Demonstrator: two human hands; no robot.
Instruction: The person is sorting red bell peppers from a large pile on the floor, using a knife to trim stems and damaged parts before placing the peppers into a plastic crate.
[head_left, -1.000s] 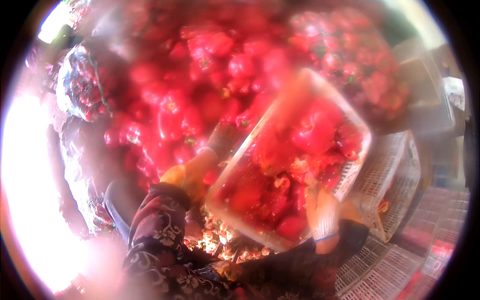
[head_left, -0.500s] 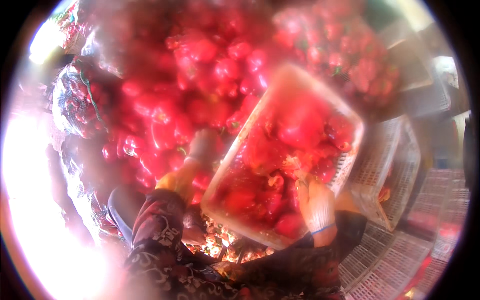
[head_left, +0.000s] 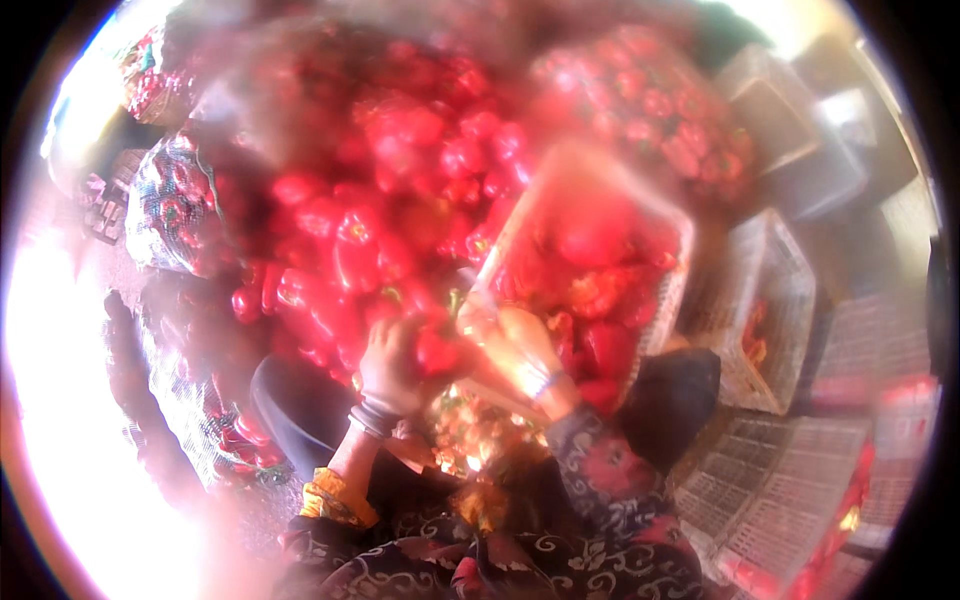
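In front of my lap, my left hand (head_left: 392, 362) is wrapped round a red bell pepper (head_left: 437, 352), its green stem toward the right. Beside the stem is my right hand (head_left: 512, 342), in a pale glove with its fingers curled closed. Glare and blur hide what it grips. A light-coloured crate (head_left: 678, 292) holding red peppers, some of them cut, stands just right of the hands. Ahead and to the left spreads a large heap of whole red peppers (head_left: 350, 235). Pale and orange scraps (head_left: 480, 432) lie below my hands, between my knees.
Net sacks of peppers (head_left: 172, 210) line the left side. At the far right back is another pile of red peppers (head_left: 650, 105). Slatted plastic crates (head_left: 770, 310) stand and lie along the right, one with a few orange-red pieces inside.
My right hand has left the crate and come left to the pepper. My left hand has drawn back from the heap with a pepper in it. The view has shifted slightly.
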